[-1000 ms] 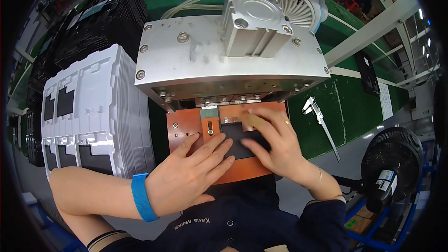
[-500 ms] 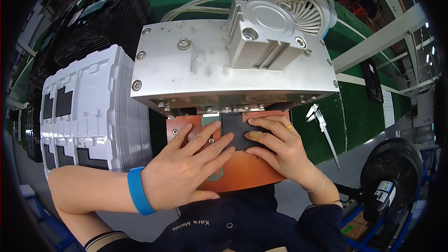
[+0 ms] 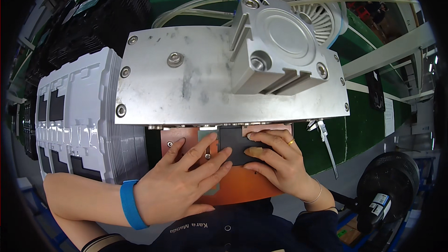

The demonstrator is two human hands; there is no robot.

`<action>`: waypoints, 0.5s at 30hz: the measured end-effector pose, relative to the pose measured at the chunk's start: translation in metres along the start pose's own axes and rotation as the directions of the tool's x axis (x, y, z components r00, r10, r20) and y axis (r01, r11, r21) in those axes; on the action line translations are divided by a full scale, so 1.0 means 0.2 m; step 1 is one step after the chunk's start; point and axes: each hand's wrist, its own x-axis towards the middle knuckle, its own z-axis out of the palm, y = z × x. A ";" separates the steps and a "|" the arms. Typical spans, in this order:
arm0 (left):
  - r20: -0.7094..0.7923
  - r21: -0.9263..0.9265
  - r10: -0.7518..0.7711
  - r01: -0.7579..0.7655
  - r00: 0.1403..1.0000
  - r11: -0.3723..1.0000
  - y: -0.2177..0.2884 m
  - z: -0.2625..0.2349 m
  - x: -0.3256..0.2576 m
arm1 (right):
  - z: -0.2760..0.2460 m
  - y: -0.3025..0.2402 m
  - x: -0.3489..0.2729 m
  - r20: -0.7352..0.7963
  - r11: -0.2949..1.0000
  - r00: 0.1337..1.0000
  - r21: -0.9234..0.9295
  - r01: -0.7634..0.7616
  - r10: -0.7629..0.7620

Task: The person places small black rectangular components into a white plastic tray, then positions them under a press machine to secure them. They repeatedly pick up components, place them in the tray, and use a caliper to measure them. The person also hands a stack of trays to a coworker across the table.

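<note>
My left hand [image 3: 179, 177] lies with fingers spread over an orange-brown plate [image 3: 254, 187]. Its fingertips reach a pale green-grey patch and the left edge of a flat, dark grey rectangular sheet [image 3: 231, 145]. My right hand [image 3: 282, 161] bends over the sheet's right side, fingers apart, tips resting on it. A yellowish wrap covers one of its fingertips. The sheet lies flat on the plate, its far edge close under the front of a metal press block [image 3: 154, 88]; what lies beneath the block is hidden.
An air cylinder [image 3: 280, 46] with clear hoses tops the block. Stacked white plastic trays [image 3: 84, 98] stand left, with black trays [image 3: 98, 23] behind. A caliper [image 3: 324, 142] lies right on the green mat. Fans stand at the back [image 3: 322, 18] and lower right [image 3: 387, 186].
The view has shifted, so the press block looks larger and covers more of the plate's far side. Both hands keep nearly the same place on the sheet and plate.
</note>
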 end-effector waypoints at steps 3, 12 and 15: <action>0.017 0.004 -0.014 0.014 1.000 1.000 0.01 -0.01 0.00 | 0.00 0.00 0.01 0.011 1.000 1.000 0.013 -0.005 0.005; -0.010 -0.002 -0.004 0.004 1.000 1.000 0.01 0.00 0.00 | -0.01 -0.01 0.02 0.054 0.998 0.998 0.057 -0.031 0.028; -0.058 -0.009 0.010 -0.011 0.998 1.000 0.00 0.00 0.00 | -0.04 -0.02 0.03 0.094 0.997 0.995 0.057 -0.047 0.041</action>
